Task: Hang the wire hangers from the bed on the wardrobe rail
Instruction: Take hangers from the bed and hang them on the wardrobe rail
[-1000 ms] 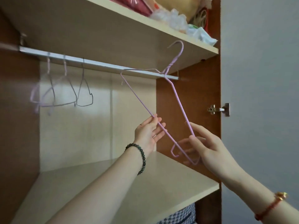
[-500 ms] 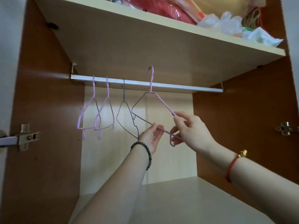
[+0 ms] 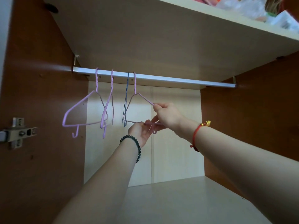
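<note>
A silver wardrobe rail point(image 3: 178, 79) runs across under the upper shelf. Several wire hangers hang from it: two pink ones point(image 3: 84, 109) at the left, a dark blue one point(image 3: 126, 94), and a pink hanger point(image 3: 135, 94) just right of it with its hook over the rail. My right hand point(image 3: 166, 115) pinches that pink hanger's sloping right arm. My left hand point(image 3: 140, 131) holds its bottom bar from below. The hanger's right corner is hidden behind my hands.
The upper shelf point(image 3: 210, 15) carries plastic bags and bundles at the top right. Brown side panels point(image 3: 40, 94) close in both sides, with a metal door hinge point(image 3: 17, 132) at the left. A pale lower shelf point(image 3: 186, 201) lies beneath my arms.
The pink hanger went from held in the air, off the rail, to hooked over it, then slid left next to the blue one. My view moved closer and upward.
</note>
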Tool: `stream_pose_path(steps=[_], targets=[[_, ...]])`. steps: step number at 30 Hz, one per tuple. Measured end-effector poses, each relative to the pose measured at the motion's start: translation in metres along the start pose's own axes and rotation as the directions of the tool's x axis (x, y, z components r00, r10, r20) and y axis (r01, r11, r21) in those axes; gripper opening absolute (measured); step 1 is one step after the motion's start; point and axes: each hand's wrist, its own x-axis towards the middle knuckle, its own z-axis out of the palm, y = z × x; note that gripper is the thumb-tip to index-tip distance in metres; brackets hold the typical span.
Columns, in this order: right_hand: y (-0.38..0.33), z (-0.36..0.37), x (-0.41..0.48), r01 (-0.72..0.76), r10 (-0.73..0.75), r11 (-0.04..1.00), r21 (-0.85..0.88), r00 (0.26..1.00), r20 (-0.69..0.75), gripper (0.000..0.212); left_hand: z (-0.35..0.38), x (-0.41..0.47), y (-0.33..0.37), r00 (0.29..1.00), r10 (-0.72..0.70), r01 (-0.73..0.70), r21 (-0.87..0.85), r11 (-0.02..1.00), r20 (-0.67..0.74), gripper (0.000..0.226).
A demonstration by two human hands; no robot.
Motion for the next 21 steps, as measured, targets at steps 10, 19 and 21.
stream_pose_path(steps=[10,19,21], targets=[[-0.006,-0.03,-0.038,-0.106,0.103,0.994,0.022,0.988,0.115,0.036,0.003,-0.044,-0.029,0.993,-0.122,0.122,-0.018,0.992,-0.008,0.023],[0.015,-0.125,-0.108,-0.165,0.166,0.986,0.023,0.985,-0.057,0.039,0.061,-0.113,-0.076,0.953,-0.275,0.236,0.256,0.937,0.127,0.019],[0.02,-0.15,-0.132,-0.183,0.183,0.983,0.009,0.977,-0.112,0.04,0.081,-0.134,-0.089,0.937,-0.298,0.238,0.293,0.926,0.181,0.018]])
